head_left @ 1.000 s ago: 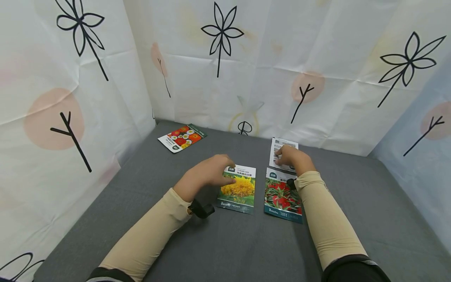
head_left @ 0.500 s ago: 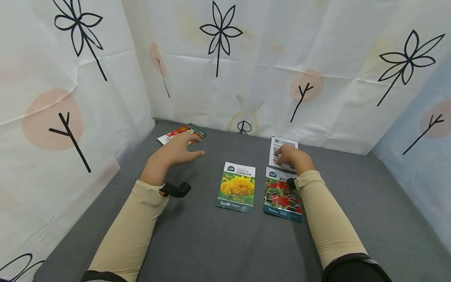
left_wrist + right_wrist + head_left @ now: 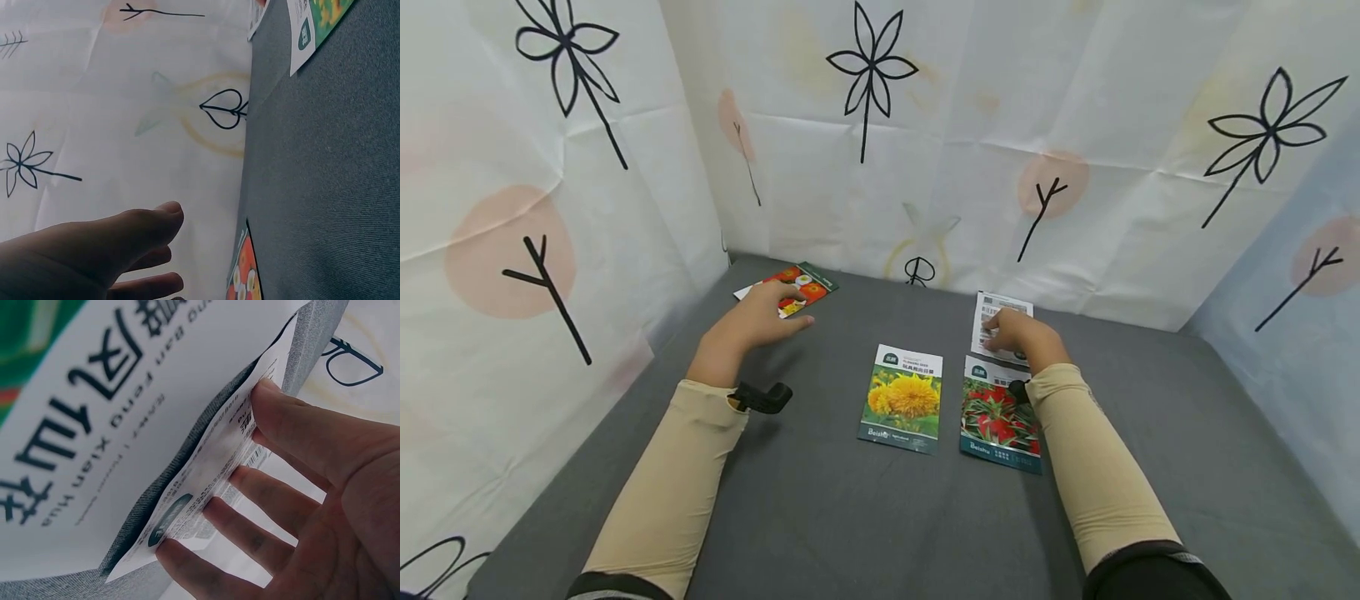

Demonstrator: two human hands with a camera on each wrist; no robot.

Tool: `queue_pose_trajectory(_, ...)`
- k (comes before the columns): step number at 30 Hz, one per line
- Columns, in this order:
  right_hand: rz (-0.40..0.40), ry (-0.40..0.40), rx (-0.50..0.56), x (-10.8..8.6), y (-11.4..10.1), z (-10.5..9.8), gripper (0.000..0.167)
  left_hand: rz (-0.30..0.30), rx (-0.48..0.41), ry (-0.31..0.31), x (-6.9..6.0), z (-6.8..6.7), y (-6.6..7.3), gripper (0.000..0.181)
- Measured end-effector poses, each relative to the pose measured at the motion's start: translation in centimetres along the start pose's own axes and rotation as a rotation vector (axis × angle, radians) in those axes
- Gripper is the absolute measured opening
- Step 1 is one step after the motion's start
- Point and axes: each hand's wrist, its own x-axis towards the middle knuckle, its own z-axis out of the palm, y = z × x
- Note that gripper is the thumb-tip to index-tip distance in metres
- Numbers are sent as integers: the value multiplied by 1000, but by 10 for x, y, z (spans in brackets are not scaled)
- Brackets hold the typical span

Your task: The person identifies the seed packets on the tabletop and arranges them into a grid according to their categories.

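My left hand (image 3: 752, 321) hovers over a seed packet (image 3: 815, 289) with red, orange and white flowers and partly covers it. Its fingers are relaxed and hold nothing; in the left wrist view they stay apart from that packet (image 3: 246, 275). My right hand (image 3: 1026, 335) rests its spread fingertips on a white seed packet (image 3: 1002, 305), which lies with its printed text and barcode side up. Just nearer lies a seed packet with red flowers (image 3: 996, 425), partly hidden by the right forearm. A yellow-flower seed packet (image 3: 902, 396) lies face up between the two hands.
A grey cloth-covered table (image 3: 865, 525) carries all the packets. White fabric walls (image 3: 790, 192) with leaf and tree drawings stand along its back and sides. A dark strap (image 3: 763, 398) circles the left wrist.
My left hand has moved left and away from beside the yellow-flower packet to above the red and orange flower packet. The right hand stays on the white packet.
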Motion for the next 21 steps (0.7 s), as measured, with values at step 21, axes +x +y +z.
queue_pose_trajectory(21,-3,3,-9,-2,-3,1,53,-33,8,62,2,-1,-15,58)
